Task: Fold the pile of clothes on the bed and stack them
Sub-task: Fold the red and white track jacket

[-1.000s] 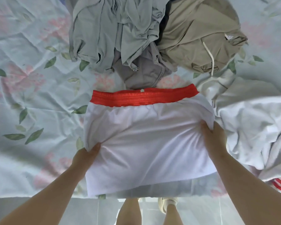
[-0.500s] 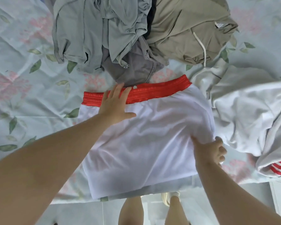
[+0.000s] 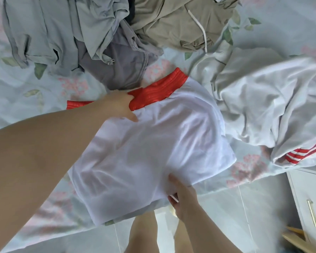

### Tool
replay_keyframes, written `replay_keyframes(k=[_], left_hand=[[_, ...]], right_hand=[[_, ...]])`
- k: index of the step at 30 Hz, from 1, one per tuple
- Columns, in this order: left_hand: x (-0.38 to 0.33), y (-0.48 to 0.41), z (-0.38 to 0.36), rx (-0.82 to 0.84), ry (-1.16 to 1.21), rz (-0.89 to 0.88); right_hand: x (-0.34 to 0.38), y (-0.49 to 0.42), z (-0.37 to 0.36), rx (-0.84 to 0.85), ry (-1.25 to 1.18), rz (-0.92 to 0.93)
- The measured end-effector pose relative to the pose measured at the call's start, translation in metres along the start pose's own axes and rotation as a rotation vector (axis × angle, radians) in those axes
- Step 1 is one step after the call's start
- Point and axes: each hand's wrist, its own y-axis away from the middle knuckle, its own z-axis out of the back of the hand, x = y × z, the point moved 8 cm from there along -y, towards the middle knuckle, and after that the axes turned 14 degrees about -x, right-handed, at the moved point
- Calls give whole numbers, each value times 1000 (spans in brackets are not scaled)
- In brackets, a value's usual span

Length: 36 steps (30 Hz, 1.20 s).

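Observation:
White shorts (image 3: pixel 153 152) with a red waistband (image 3: pixel 161 88) lie flat on the floral bed sheet (image 3: pixel 26 99), hanging a little over the bed's near edge. My left hand (image 3: pixel 120 105) grips the middle of the red waistband, which bunches up under the fingers. My right hand (image 3: pixel 181 196) pinches the white hem at the near edge. Behind the shorts lies the unfolded pile: a pale green-grey garment (image 3: pixel 62 28), a purple-grey garment (image 3: pixel 117 68) and a khaki garment with a white drawstring (image 3: pixel 181 24).
A crumpled white garment with red stripes (image 3: pixel 263 106) lies on the bed at the right. A white bedside drawer unit with a gold handle (image 3: pixel 310 207) stands at the lower right beside the bed. My legs and a tiled floor (image 3: pixel 254 216) show below the bed edge.
My left hand went from the shorts' left side up to the waistband and now grips it. My right hand slid from the right edge down to the near hem. The shorts now sit skewed.

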Motion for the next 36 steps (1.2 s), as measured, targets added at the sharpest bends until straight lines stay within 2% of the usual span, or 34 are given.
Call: replay_keyframes(k=[2, 4, 8, 12, 14, 17, 19, 22, 27, 30, 34, 36], left_hand=[[-6, 4, -7, 78, 218, 32], [-11, 10, -16, 152, 326, 72], [-15, 14, -24, 200, 124, 69], [-12, 12, -13, -41, -188, -18], [-10, 11, -12, -127, -189, -41], [-10, 10, -13, -159, -40, -35], [-10, 12, -17, -124, 67, 13], [-8, 24, -30, -2, 265, 117], [-13, 49, -43, 251, 549, 218], [-6, 69, -16, 164, 786, 300], [-2, 106, 44, 21, 1178, 295], [2, 123, 75, -74, 1299, 272]], right_hand=[[-6, 2, -4, 66, -5, -19], [-9, 4, -9, 123, -45, -53], [-6, 7, -13, 199, -120, -58], [2, 7, -8, 255, -135, -17], [4, 4, -5, 271, -143, -3], [3, -3, -1, 265, -137, 5], [1, -9, 1, 221, -138, 12], [1, -19, 8, 163, -178, 27], [19, -13, 18, 227, -211, 96], [52, 6, 26, 252, -193, 186], [127, 57, 34, 338, -147, 396], [169, 93, 29, 417, -144, 539]])
